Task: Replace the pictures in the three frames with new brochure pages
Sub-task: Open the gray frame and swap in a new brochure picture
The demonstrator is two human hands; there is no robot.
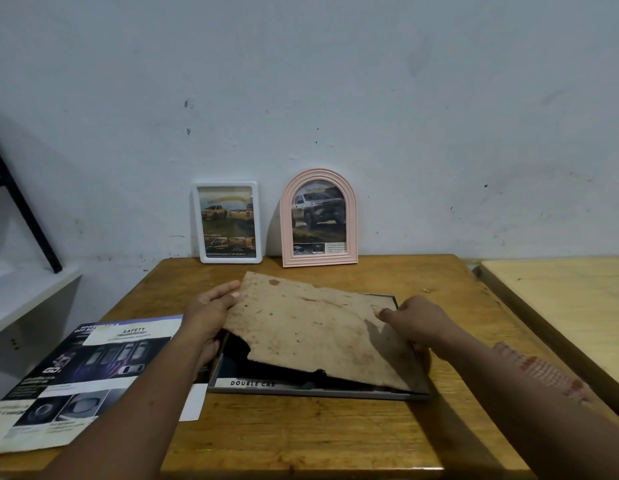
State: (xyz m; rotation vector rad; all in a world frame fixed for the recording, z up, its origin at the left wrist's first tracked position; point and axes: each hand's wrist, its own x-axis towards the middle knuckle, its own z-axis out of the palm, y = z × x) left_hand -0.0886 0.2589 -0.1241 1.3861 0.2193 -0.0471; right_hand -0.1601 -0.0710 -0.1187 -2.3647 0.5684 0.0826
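A dark rectangular frame [417, 393] lies flat on the wooden table [301, 434], with a brochure page reading "DOUBLE CAB" [252, 383] inside it. Over it a worn brown backing board [311, 327] is tilted, its left side raised. My left hand [206, 315] grips the board's left edge, thumb on top. My right hand [417, 318] holds the board's right edge over the frame's right side. A white frame [228, 226] and a pink arched frame [318, 218], both showing truck pictures, lean upright against the wall at the back.
Loose brochure pages [93, 368] with a "SAFETY" heading lie spread at the table's left edge. A white shelf [27, 292] with a black slanted bar stands left. A second, paler table [564, 306] adjoins on the right.
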